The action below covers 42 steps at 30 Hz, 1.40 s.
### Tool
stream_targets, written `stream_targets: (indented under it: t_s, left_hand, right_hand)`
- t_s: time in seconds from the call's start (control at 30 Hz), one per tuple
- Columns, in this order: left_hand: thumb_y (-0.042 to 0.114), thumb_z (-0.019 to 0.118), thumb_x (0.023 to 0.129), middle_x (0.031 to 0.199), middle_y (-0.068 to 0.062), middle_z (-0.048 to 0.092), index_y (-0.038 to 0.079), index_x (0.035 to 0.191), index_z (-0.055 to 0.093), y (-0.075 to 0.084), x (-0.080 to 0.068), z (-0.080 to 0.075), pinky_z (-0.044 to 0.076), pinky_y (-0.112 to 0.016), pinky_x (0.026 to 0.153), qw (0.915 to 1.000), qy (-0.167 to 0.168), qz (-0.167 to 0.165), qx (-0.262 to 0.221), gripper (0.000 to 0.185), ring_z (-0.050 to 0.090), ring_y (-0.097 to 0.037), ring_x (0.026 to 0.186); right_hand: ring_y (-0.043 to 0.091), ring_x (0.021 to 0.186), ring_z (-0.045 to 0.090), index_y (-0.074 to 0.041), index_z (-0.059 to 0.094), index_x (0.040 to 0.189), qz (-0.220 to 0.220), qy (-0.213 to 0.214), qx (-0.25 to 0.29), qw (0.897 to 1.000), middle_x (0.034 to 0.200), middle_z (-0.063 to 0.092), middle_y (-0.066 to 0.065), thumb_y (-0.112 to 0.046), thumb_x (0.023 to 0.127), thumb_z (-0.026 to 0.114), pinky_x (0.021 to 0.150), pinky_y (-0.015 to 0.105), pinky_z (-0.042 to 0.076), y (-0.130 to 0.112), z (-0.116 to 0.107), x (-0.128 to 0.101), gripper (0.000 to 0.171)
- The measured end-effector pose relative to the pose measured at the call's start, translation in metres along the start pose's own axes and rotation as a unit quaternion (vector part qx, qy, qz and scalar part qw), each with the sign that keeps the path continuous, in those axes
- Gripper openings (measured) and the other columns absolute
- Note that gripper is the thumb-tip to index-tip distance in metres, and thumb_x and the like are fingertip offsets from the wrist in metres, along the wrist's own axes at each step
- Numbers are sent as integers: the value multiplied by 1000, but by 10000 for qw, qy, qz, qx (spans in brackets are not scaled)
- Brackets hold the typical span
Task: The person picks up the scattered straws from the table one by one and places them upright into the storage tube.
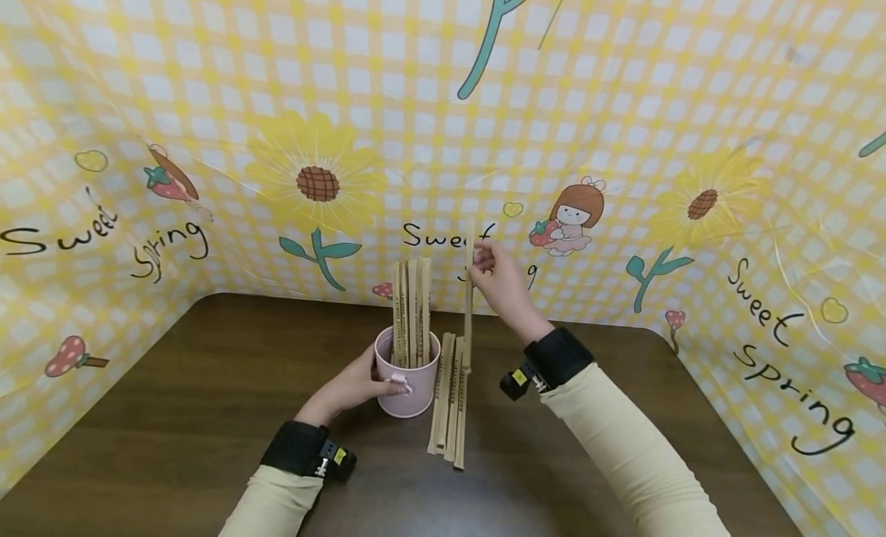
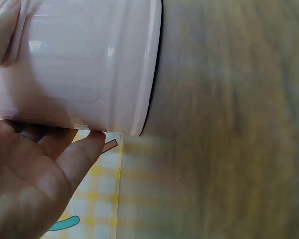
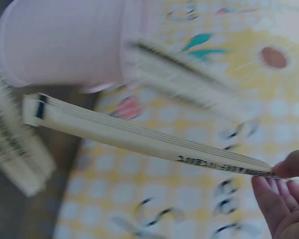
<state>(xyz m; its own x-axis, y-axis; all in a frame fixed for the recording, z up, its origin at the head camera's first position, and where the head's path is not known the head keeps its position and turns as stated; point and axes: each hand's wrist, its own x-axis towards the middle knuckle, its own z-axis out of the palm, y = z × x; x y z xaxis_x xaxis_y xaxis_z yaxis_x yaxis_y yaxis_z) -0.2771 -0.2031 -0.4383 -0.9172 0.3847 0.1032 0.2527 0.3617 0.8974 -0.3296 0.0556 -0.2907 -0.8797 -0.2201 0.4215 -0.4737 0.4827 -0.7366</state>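
Observation:
In the head view my left hand (image 1: 353, 383) grips the side of a small pink metal bucket (image 1: 407, 398), thumb near its handle fitting. Several slim sticks in tan printed paper wrappers (image 1: 411, 306) stand upright in it. The left wrist view shows fingers curled under the bucket's wall (image 2: 89, 59). My right hand (image 1: 501, 283) pinches one paper-wrapped stick (image 1: 468, 321) near its upper end, right of the bucket. That stick hangs almost vertical; in the right wrist view it reaches from the fingertips past printed text to a dark band (image 3: 41, 107) at its far end.
Several more wrapped sticks (image 1: 446, 414) lie side by side on the dark wooden table (image 1: 173, 398), just right of the bucket. A yellow checked cloth (image 1: 429, 137) with flowers and lettering rises behind the table and along both sides. Each wrist wears a black strap with a camera.

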Motion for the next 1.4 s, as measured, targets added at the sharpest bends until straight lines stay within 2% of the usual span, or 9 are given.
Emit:
stream_targets:
  t_s: [0.2,0.37,0.5,0.67,0.9,1.17,1.3,1.4]
  left_hand:
    - [21,85,85,156,-33,36,-2,161,10,0,0,-1,49,-45,103,10000,44,-43,56,109,49,-44,136]
    - [23,85,85,158,-32,35,0,162,10,-2,-1,2,48,-47,105,9999,38,-113,38,111,47,-44,138]
    - [23,86,84,159,-31,35,1,162,10,-2,0,1,46,-49,107,9999,46,-95,-34,111,45,-45,139]
    - [23,85,85,161,-30,32,2,163,9,-2,1,-1,45,-51,108,10000,52,-84,-9,110,44,-45,141]
    - [23,84,86,162,-30,31,2,163,7,0,2,-1,44,-50,109,9999,14,-92,63,111,43,-44,142]
    - [21,84,86,159,-31,34,0,162,7,-2,0,2,47,-47,106,9999,-26,-61,-89,110,47,-44,139]
    - [19,84,86,159,-31,33,0,162,7,-2,0,1,47,-47,105,9999,-32,-21,-164,110,47,-44,138]
    - [20,84,86,161,-30,31,2,163,5,-2,0,0,47,-46,106,9998,-11,-43,-198,112,45,-44,140]
  right_hand:
    - [33,121,59,2,45,148,-511,115,259,9983,129,58,22,-5,103,55,99,40,51,-35,0,4,46]
    - [35,116,61,5,47,146,-768,243,481,9956,125,60,24,-2,102,56,96,44,52,-45,9,6,46]
    - [34,114,62,5,49,144,-783,273,534,9951,123,60,23,-1,101,57,96,45,55,-47,20,8,44]
    - [33,113,63,3,50,144,-608,47,377,9974,119,62,21,-1,100,57,93,42,57,-38,35,4,44]
    - [34,107,65,6,53,139,-363,-200,200,9989,113,63,22,2,98,58,87,41,57,-7,59,-10,41]
    - [35,100,68,9,57,132,-602,-68,129,9981,107,65,23,5,95,60,83,44,58,20,76,-23,38]
    - [36,99,68,10,56,132,-679,-54,146,9976,107,65,24,7,94,60,85,44,58,24,81,-26,38]
    - [36,101,67,9,56,133,-550,-116,182,9983,108,65,23,7,95,60,87,43,57,23,84,-28,39]
